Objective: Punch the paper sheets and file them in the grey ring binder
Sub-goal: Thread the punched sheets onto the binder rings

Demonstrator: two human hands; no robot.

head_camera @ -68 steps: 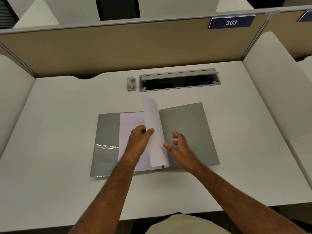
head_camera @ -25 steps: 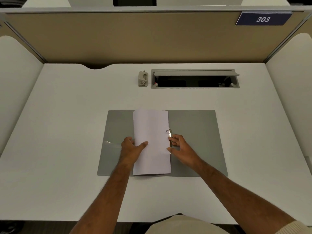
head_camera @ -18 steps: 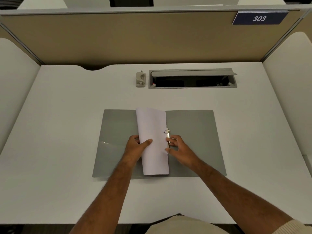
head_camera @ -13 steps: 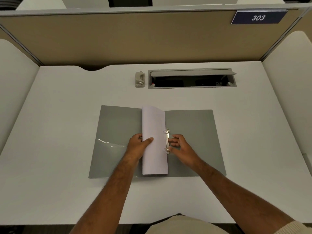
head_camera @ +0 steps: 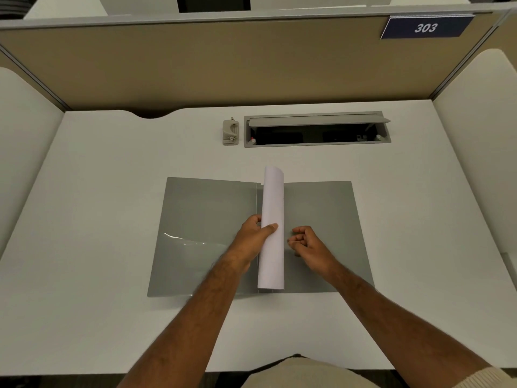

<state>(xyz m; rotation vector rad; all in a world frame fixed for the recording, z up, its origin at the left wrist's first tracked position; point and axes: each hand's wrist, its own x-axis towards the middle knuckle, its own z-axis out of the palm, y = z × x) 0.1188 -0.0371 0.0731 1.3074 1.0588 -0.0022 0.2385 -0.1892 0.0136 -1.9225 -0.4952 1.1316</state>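
The grey ring binder (head_camera: 207, 219) lies open and flat on the white desk. White paper sheets (head_camera: 272, 208) stand curled over its spine, lifted off the left cover. My left hand (head_camera: 256, 233) grips the sheets at mid height, thumb on the front face. My right hand (head_camera: 303, 242) rests on the right cover just beside the sheets, fingers curled in with nothing visible in them. The ring mechanism is hidden behind the paper. A small grey hole punch (head_camera: 230, 132) stands at the back of the desk.
An open cable tray (head_camera: 316, 130) is set into the desk at the back, right of the punch. Beige partition walls enclose the desk on three sides, with a "303" sign (head_camera: 425, 27) top right. A clear pocket (head_camera: 190, 245) shines on the left cover.
The sheets lay flat on the left cover; my left hand has swung them up over the spine. My right hand has let go of the ring mechanism and curled shut.
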